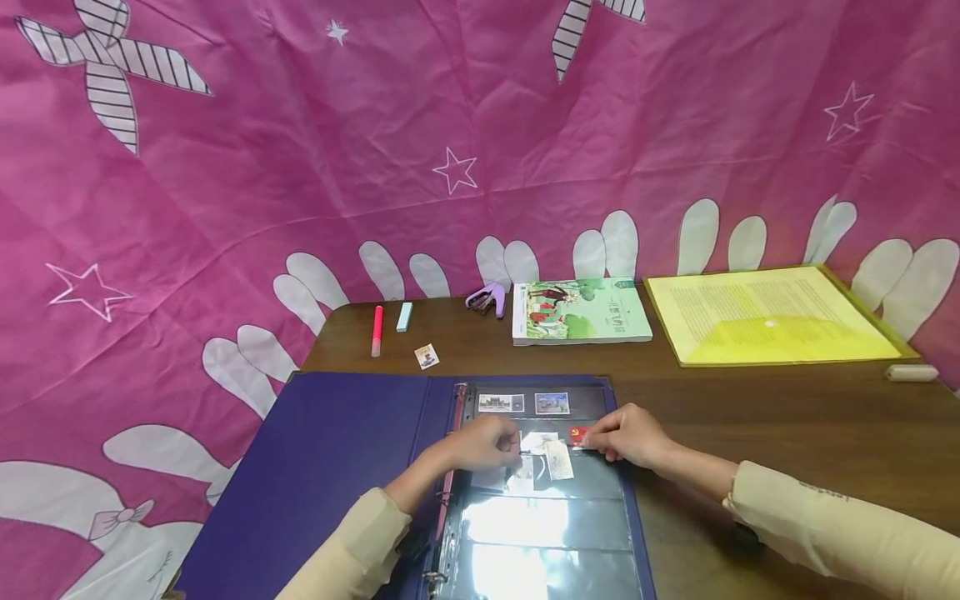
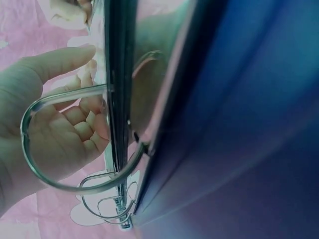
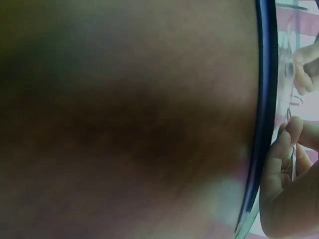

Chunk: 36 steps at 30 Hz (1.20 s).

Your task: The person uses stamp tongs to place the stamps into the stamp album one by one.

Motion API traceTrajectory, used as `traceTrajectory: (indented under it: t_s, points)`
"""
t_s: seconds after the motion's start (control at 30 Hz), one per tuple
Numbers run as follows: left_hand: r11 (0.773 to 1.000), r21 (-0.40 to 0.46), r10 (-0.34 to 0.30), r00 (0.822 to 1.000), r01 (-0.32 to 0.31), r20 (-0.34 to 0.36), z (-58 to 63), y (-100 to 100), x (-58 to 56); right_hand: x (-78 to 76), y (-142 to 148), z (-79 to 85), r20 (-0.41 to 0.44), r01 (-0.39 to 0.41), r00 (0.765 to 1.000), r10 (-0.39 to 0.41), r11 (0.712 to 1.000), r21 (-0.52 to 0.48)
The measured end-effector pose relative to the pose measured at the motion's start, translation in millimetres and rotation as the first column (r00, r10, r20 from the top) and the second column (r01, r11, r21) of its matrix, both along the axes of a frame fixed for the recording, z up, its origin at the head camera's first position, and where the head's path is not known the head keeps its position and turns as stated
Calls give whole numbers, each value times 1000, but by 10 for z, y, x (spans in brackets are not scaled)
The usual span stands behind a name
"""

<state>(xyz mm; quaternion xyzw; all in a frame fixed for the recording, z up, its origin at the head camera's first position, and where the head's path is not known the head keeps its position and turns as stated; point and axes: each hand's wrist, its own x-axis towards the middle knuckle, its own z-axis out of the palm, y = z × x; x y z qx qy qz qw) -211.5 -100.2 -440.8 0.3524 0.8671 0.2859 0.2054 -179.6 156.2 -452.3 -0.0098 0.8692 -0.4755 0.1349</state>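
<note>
A stamp album (image 1: 352, 450) lies open, its dark blue cover to the left and a black page with clear pocket strips on the rings (image 2: 75, 186). My right hand (image 1: 628, 435) pinches a small red stamp (image 1: 579, 435) with a yellow mark at the page's right side. A narrow pale strip (image 3: 294, 164) shows by those fingers; its kind is unclear. My left hand (image 1: 487, 442) touches the page near the rings, fingers curled; its fingertips' hold is hidden. Between the hands are pale stamps (image 1: 558, 459), some overlapping. A building stamp (image 1: 501, 403) and a blue stamp (image 1: 552, 403) sit in the top row.
Behind the album lie a loose stamp (image 1: 427, 357), a red-pink pen (image 1: 377, 331), a light blue stick (image 1: 404, 317), a purple stapler-like tool (image 1: 486, 298) and a green book (image 1: 611, 315). A yellow document folder (image 1: 772, 317) and a pale cylinder (image 1: 911, 372) are at right.
</note>
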Motion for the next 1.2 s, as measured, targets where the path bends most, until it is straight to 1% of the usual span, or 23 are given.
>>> traceTrajectory:
  t_s: [0.13,0.37,0.53,0.63,0.7,0.87,0.93,1.03,1.1,1.2]
  points:
    - [1000,-1,2,1000,-2,-10,-8,-8,-3,52,-1,-18,-9,-31,999,31,999,35]
    - [1000,0,-4,1000,4,-1,-22,-11,-7,66,-42,-23,33,24,999,-24,1000,0]
    - [1000,14,-10,1000,10,1,-18,-9,-11,101,-16,23,45,-11,999,10,1000,26]
    - [1000,10,-2,1000,2,11,-13,-6,-13,102,18,62,43,-59,997,57,997,53]
    - [1000,4,2,1000,-2,13,-11,-6,-12,77,30,79,49,-88,995,85,994,63]
    - [1000,3,-2,1000,2,9,-17,-2,-18,-51,28,99,61,-148,988,143,984,98]
    - [1000,0,-6,1000,6,8,-21,3,-20,-97,27,100,56,-184,982,178,976,114]
    - [1000,-8,-5,1000,5,14,-24,9,-19,-159,30,99,51,-250,968,246,959,130]
    - [1000,-13,-3,1000,4,13,-28,7,-21,-202,30,112,48,-304,953,301,943,137]
    - [1000,-16,3,1000,-3,9,-36,-4,-25,-289,16,151,80,-372,928,365,920,123]
